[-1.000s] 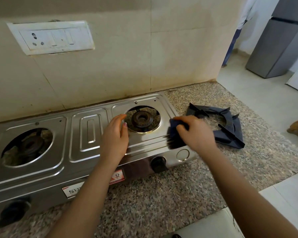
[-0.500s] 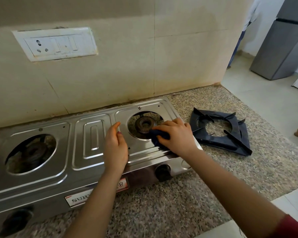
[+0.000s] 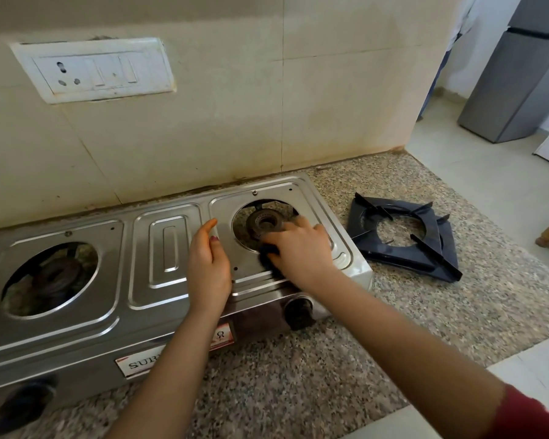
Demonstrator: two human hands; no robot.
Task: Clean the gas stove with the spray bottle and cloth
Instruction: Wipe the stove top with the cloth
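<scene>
A single wide-angle view from a head-worn camera, looking forward and down at a stove (image 3: 159,248) from close above its front edge. The stove fills the lower left, the wall (image 3: 235,106) behind it fills the top, and both forearms reach in from the bottom. Right of the stove, the counter (image 3: 457,312) gives way to floor (image 3: 488,172).

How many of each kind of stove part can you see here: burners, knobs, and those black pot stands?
Burners: 2, right and left
Knobs: 2, right and left
Pot stands: 2, stacked on the counter
Total: 6
</scene>
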